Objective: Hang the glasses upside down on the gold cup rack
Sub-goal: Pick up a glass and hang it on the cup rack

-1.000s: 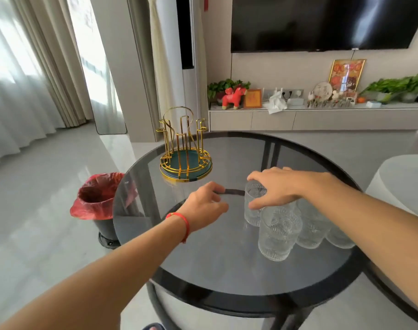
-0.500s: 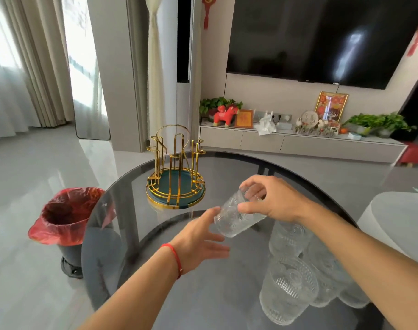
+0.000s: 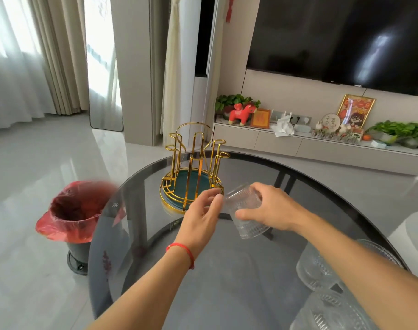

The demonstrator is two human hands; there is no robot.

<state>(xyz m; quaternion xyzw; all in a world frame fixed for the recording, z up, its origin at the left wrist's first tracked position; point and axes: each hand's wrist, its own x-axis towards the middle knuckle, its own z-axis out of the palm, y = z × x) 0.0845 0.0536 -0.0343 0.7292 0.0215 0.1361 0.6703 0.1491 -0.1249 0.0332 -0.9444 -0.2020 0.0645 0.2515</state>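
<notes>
A gold wire cup rack with a teal base stands at the far left of the round dark glass table; no glass hangs on it. My right hand grips a clear ribbed glass, tilted with its mouth down and toward me, just in front of the rack. My left hand, with a red cord on the wrist, has its fingertips against the glass's base end. Other ribbed glasses stand at the table's near right, partly behind my right forearm.
A black bin lined with a red bag stands on the floor left of the table. A white seat edge lies to the right. Beyond the table is a low TV cabinet with plants and ornaments.
My right hand lifted one glass from the group, carried it left toward the rack and tipped it over. My left hand rose to meet it. The camera view tilted up.
</notes>
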